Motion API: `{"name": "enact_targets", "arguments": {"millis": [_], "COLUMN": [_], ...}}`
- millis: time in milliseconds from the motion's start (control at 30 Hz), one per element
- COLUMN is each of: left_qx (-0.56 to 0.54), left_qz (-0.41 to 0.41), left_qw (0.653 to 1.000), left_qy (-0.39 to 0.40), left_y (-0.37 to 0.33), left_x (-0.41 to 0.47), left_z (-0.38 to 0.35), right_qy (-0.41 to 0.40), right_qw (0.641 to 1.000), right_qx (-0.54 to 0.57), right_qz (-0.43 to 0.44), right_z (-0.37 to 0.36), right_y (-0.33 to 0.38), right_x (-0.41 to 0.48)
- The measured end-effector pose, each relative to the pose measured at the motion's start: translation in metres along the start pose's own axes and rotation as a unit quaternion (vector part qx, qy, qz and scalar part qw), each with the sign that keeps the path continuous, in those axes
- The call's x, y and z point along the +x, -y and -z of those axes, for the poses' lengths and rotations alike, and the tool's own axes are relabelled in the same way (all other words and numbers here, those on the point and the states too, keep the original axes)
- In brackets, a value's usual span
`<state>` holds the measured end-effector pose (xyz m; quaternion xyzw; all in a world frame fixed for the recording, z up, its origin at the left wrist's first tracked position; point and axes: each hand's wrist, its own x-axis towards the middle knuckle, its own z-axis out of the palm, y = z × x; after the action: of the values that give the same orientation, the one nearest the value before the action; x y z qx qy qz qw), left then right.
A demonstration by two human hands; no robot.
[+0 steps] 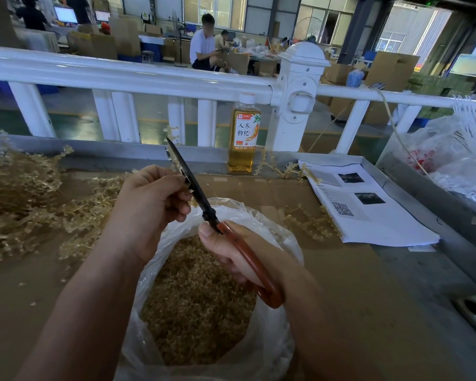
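My right hand [242, 257] grips the red-brown handles of a pair of scissors [195, 193], whose dark blades point up and away from me. My left hand [149, 204] pinches a thin tan plastic sprue strip [173, 138] that stands up behind the blades; its lower end is hidden by my fingers. Below both hands stands an open clear plastic bag [275, 353] filled with small tan cut pieces [195, 303].
A heap of tan sprue strips [19, 204] lies at the left on the cardboard-covered table [368, 298]. A bottle of amber drink [243, 133] stands by the white railing [121, 75]. Printed sheets [368, 204] lie at the right, with plastic bags [456, 155] beyond.
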<state>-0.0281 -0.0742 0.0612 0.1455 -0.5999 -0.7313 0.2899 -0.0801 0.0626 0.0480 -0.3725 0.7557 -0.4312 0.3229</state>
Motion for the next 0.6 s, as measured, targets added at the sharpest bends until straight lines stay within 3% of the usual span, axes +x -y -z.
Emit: {"name": "enact_targets", "arguments": {"millis": [300,433,600], "left_qx": [0.000,-0.007,-0.019], "left_qz": [-0.001,0.000,-0.003], "left_qw": [1.000,1.000,1.000], "left_qy": [-0.008,-0.008,0.000], "left_y": [0.0006,0.0004,0.0002], "left_x": [-0.0011,-0.0009,-0.0016], "left_z": [0.0002,-0.0008,-0.0013], "right_qy": [0.007,0.037,-0.004], "right_qw": [0.999,0.989,1.000], "right_qx": [0.028,0.142,-0.005], "right_qz": [-0.014,-0.028,0.002], "right_z": [0.0008,0.0008,0.0015], "right_y": [-0.0002,0.0052,0.0034], "right_x": [0.0003,-0.0023,0.0006]}}
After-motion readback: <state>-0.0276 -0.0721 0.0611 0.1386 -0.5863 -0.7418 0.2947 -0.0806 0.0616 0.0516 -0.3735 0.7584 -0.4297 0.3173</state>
